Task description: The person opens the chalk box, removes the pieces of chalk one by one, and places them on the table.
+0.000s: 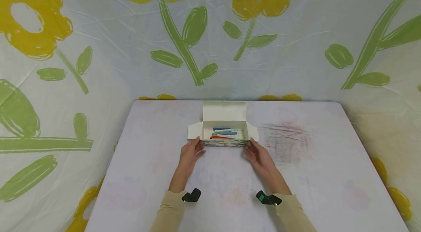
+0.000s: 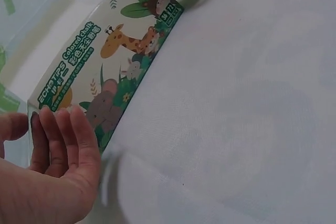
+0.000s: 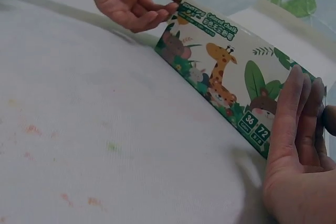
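Note:
A printed cardboard chalk box [image 1: 225, 144] stands on the table with its lid [image 1: 224, 111] and side flaps raised or folded outward. Several coloured chalk sticks [image 1: 223, 133], among them blue, green and red ones, lie inside. My left hand [image 1: 190, 151] holds the box's front left corner, fingers against the animal-printed front [image 2: 118, 59] and thumb by the side edge. At the front right corner my right hand [image 1: 261, 157] grips the box the same way, with its fingertips [image 3: 296, 80] on the front face. The thumbs are partly hidden.
Dark smudges [image 1: 286, 140] mark the white table cover [image 1: 148, 173] right of the box. Fainter orange and green specks show nearer the front. A flower-printed sheet [image 1: 131, 56] hangs behind the table and on both sides.

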`<state>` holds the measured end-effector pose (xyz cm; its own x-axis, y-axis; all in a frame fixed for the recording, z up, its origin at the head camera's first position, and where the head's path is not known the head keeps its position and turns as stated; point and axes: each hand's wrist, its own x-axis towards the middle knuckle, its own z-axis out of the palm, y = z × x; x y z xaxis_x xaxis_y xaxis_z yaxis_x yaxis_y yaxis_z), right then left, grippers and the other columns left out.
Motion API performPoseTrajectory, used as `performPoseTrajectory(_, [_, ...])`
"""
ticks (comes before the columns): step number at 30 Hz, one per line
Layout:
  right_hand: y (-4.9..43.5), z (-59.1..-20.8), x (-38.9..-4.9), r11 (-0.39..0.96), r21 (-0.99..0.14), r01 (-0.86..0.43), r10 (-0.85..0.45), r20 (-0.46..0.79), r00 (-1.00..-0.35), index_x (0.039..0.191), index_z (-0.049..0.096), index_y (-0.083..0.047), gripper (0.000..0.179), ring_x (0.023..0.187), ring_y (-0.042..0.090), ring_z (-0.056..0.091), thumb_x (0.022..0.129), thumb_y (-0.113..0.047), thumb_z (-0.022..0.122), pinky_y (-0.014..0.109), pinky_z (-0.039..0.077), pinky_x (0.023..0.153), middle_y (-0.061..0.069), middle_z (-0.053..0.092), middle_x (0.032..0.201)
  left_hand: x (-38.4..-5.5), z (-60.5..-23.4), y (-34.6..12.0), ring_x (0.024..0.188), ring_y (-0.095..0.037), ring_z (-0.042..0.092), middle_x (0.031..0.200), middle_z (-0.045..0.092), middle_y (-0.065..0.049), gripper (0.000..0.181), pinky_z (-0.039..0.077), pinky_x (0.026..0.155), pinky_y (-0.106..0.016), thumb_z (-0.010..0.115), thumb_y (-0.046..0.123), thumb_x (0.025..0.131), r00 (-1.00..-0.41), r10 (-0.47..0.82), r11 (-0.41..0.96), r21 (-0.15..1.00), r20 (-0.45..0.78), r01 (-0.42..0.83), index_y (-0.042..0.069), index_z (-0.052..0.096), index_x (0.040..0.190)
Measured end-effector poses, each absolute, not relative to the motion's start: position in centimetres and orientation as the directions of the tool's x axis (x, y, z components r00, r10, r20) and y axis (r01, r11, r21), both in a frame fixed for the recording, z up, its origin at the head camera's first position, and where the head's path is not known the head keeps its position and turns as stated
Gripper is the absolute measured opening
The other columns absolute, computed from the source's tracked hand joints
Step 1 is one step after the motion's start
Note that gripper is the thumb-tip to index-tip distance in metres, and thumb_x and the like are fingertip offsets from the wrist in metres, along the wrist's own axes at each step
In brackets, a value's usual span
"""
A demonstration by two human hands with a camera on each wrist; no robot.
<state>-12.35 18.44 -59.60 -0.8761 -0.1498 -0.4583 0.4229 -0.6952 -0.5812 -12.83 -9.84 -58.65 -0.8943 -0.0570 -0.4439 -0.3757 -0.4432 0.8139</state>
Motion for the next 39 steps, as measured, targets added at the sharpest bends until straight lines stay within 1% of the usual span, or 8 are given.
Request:
performPoseTrajectory(5, [18.7,-59.5,-12.0,-0.674,-0.64,0.367,-0.107,-0.407,-0.907,0.099,0.066,-0.01,0.023,0.091,0.016,0.071,0.11,-0.023,0.051,0.032,0.058,0.089,0.005,0.07,0.096,-12.7,-58.4,-9.3,0.082,-0.015,0.066,0.089,0.066,-0.004,0.029,0.058,0.08,-0.031,0.062,0.028,0.105,-0.9,-0.092,-0.417,0.838,-0.425,-0.353,-0.001,0.062,0.104])
performPoseTrajectory(9, [18.9,-59.1,-11.8,-0.651,-0.676,0.346,-0.104,-0.372,-0.922,0.098,0.068,-0.008,0.024,0.094,0.017,0.072,0.109,-0.025,0.054,0.033,0.058,0.091,0.006,0.072,0.097,-12.5,-58.3,-8.9,0.078,-0.015,0.066,0.091,0.069,-0.01,0.037,0.058,0.074,-0.028,0.065,0.035,0.103,-0.898,-0.129,-0.346,0.868,-0.42,-0.356,-0.002,0.064,0.102])
performPoseTrajectory(14, [18.8,-58.6,-11.5,-0.515,-0.783,0.348,-0.056,-0.374,-0.926,0.1,0.071,-0.01,0.023,0.095,0.015,0.071,0.107,-0.028,0.059,0.034,0.058,0.09,0.003,0.074,0.098,-12.2,-58.0,-8.3,0.07,-0.011,0.065,0.092,0.071,-0.014,0.045,0.056,0.064,-0.022,0.07,0.038,0.099,-0.889,-0.162,-0.27,0.886,-0.428,-0.377,-0.007,0.067,0.106])
performPoseTrajectory(18, [18.4,-58.3,-11.0,-0.388,-0.852,0.35,-0.028,-0.369,-0.929,0.11,0.07,-0.008,0.023,0.096,0.014,0.072,0.107,-0.028,0.06,0.034,0.059,0.088,0.0,0.075,0.098,-12.1,-57.8,-7.9,0.067,-0.01,0.063,0.086,0.071,-0.008,0.046,0.053,0.06,-0.02,0.07,0.037,0.1,-0.892,-0.161,-0.242,0.893,-0.422,-0.379,-0.009,0.07,0.105])
performPoseTrajectory(22, [18.0,-57.8,-10.8,-0.303,-0.896,0.324,-0.024,-0.333,-0.943,0.122,0.063,0.005,0.036,0.096,0.017,0.072,0.105,-0.027,0.063,0.034,0.059,0.088,0.002,0.074,0.097,-12.1,-58.0,-7.5,0.067,-0.011,0.062,0.085,0.073,-0.009,0.047,0.052,0.058,-0.02,0.07,0.039,0.098,-0.897,-0.143,-0.213,0.898,-0.419,-0.385,-0.008,0.073,0.103])
performPoseTrajectory(28, [17.5,-57.1,-10.9,-0.098,-0.97,0.223,-0.083,-0.215,-0.973,0.125,0.058,0.012,0.047,0.097,0.018,0.07,0.105,-0.03,0.063,0.034,0.059,0.089,0.008,0.07,0.104,-12.3,-58.0,-7.2,0.066,-0.011,0.062,0.089,0.076,-0.013,0.052,0.051,0.058,-0.02,0.072,0.044,0.096,-0.897,-0.122,-0.195,0.896,-0.425,-0.398,-0.008,0.075,0.103])
performPoseTrajectory(35, [16.7,-55.5,-11.6,-0.019,-0.995,0.098,-0.167,-0.094,-0.981,0.121,0.059,0.014,0.04,0.092,0.019,0.071,0.105,-0.022,0.063,0.035,0.059,0.087,0.023,0.069,0.108,-12.5,-57.7,-7.0,0.067,-0.009,0.061,0.095,0.076,-0.017,0.052,0.05,0.059,-0.02,0.07,0.042,0.099,-0.894,-0.1,-0.211,0.887,-0.437,-0.41,-0.009,0.073,0.107])
performPoseTrajectory(39, [16.3,-54.5,-12.5,0.092,-0.996,0.019,-0.176,-0.035,-0.984,0.118,0.063,0.009,0.034,0.092,0.018,0.07,0.105,-0.023,0.063,0.033,0.059,0.087,0.024,0.069,0.109,-12.7,-57.7,-6.9,0.068,-0.008,0.062,0.099,0.076,-0.018,0.051,0.051,0.061,-0.02,0.069,0.042,0.099,-0.889,-0.082,-0.228,0.876,-0.451,-0.424,-0.008,0.072,0.109])
